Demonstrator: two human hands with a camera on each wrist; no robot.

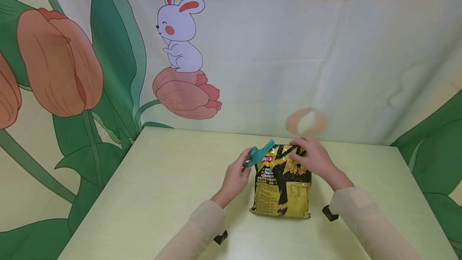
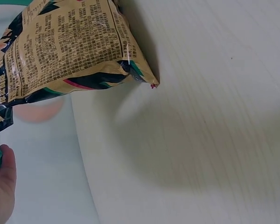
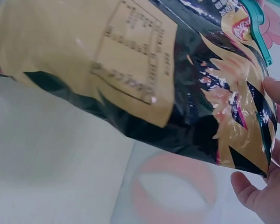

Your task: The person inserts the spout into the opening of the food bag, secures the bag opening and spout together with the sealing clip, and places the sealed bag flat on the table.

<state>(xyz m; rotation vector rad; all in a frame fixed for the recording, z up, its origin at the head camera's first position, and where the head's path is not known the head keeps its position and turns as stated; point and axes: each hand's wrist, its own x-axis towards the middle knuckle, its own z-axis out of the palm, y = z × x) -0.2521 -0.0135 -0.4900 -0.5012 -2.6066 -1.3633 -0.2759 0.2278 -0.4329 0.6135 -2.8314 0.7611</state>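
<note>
A yellow and black snack bag point(image 1: 267, 202) stands on the table with its printed face toward the head camera. At its upper left corner, my left hand point(image 1: 235, 177) holds a teal bag clip point(image 1: 260, 154), which slants across the corner. The right wrist view shows the clip point(image 3: 258, 30) along the bag's top edge; whether it grips the film I cannot tell. My right hand point(image 1: 317, 159) pinches the bag's top right corner, with fingers point(image 3: 277, 91) against the top edge. In the left wrist view, only part of the left hand point(image 2: 4, 186) shows.
The pale wooden table point(image 1: 155, 196) extends around the bag on both sides. Behind its far edge hangs a cloth point(image 1: 252, 51) printed with tulips and a rabbit. Small black pieces point(image 1: 330, 213) sit at both sleeve cuffs.
</note>
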